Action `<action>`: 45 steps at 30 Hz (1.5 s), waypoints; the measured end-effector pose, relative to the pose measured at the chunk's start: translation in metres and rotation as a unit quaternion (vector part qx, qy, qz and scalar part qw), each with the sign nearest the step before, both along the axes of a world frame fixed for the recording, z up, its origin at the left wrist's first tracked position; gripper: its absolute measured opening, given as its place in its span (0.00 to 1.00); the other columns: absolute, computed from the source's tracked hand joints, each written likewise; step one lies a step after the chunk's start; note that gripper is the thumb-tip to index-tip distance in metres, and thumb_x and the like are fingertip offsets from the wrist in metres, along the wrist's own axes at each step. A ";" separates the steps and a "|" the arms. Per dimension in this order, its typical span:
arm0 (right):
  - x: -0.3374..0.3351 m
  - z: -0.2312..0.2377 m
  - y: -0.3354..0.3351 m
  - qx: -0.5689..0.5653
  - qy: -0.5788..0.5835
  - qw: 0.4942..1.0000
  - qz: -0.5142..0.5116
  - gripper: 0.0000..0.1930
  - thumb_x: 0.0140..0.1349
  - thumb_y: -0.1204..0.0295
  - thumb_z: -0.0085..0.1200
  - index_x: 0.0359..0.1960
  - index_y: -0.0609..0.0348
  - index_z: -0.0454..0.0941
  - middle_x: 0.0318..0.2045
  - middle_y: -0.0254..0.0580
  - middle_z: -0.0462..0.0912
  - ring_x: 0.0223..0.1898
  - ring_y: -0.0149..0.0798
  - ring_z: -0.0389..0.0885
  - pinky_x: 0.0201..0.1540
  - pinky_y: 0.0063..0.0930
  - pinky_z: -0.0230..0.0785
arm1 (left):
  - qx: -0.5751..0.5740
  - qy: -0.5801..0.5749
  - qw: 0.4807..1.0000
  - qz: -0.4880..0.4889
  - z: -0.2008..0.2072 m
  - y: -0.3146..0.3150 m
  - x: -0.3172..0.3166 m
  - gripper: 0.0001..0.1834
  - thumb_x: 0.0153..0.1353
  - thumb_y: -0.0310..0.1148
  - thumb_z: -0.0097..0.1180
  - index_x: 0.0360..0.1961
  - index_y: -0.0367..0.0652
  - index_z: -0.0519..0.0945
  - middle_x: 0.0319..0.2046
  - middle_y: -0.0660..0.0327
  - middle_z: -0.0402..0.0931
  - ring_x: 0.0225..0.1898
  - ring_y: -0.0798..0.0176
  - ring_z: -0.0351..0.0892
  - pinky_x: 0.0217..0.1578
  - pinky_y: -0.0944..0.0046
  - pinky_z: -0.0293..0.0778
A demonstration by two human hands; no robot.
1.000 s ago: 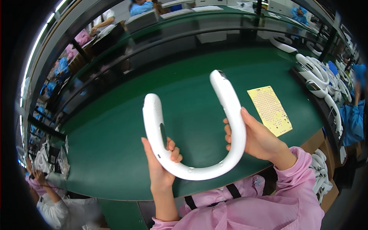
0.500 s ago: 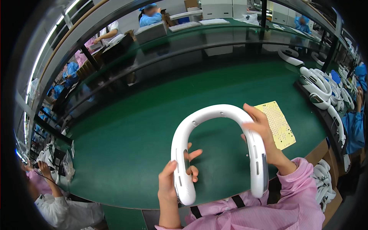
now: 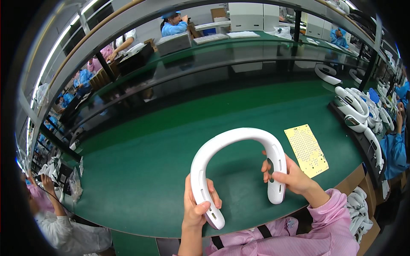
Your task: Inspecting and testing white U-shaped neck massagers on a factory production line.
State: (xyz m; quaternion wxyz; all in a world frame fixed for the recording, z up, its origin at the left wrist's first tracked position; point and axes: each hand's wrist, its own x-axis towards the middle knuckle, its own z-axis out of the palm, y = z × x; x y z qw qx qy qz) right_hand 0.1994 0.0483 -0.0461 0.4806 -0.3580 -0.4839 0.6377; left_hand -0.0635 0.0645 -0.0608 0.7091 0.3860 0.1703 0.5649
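A white U-shaped neck fan (image 3: pixel 240 134) is held above the green table, its curve away from me and both ends towards me. My left hand (image 3: pixel 193 213) is closed around its left end, thumb on the near face and fingers reaching inside the U. My right hand (image 3: pixel 295 176) grips the right end, thumb across the face and fingertips showing on the inner side. Slots are visible along both arms of the fan. To the right of it, a yellow sheet (image 3: pixel 307 151) covered in small dark dots lies flat on the table.
White neck fans (image 3: pixel 352 99) are heaped at the right on a long black tray (image 3: pixel 341 117). Beside my right arm, a cardboard box (image 3: pixel 372 226) holds more white parts (image 3: pixel 358 209). A dark shelf spans the back. Clear plastic (image 3: pixel 76 187) lies far left. Co-workers sit on both sides.
The neck fan has been turned over, and the round spots on its curve no longer show. My right hand has slid from the upper right bend down to the right end.
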 end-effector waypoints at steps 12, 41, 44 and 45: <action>-0.009 0.007 0.013 -0.047 -0.030 0.998 -0.025 0.28 0.51 0.74 0.54 0.55 0.60 0.59 0.28 0.37 0.71 0.27 0.29 0.72 0.33 0.24 0.68 | -0.057 0.047 0.996 -0.043 0.001 0.011 -0.015 0.38 0.53 0.52 0.54 0.56 0.36 0.59 0.35 0.53 0.72 0.30 0.61 0.77 0.31 0.63 0.75; -0.099 0.029 0.012 0.127 -0.482 0.861 0.102 0.21 0.47 0.77 0.53 0.43 0.72 0.62 0.25 0.63 0.78 0.29 0.60 0.79 0.33 0.44 0.72 | -0.093 0.146 0.978 0.118 0.048 0.061 0.025 0.11 0.51 0.30 0.51 0.35 0.35 0.72 0.14 0.66 0.64 0.11 0.75 0.62 0.13 0.74 0.59; -0.102 0.027 0.020 0.145 -0.495 0.850 0.107 0.21 0.47 0.77 0.53 0.43 0.72 0.62 0.25 0.63 0.78 0.29 0.61 0.79 0.34 0.45 0.72 | -0.092 0.152 0.977 0.122 0.047 0.065 0.020 0.13 0.50 0.29 0.50 0.37 0.35 0.70 0.15 0.66 0.62 0.13 0.75 0.61 0.14 0.73 0.58; -0.101 0.024 0.022 0.154 -0.498 0.846 0.111 0.21 0.47 0.77 0.52 0.43 0.71 0.62 0.26 0.63 0.78 0.29 0.60 0.79 0.34 0.45 0.71 | -0.097 0.153 0.976 0.121 0.045 0.065 0.019 0.14 0.49 0.29 0.50 0.38 0.35 0.70 0.16 0.66 0.61 0.14 0.75 0.61 0.15 0.73 0.58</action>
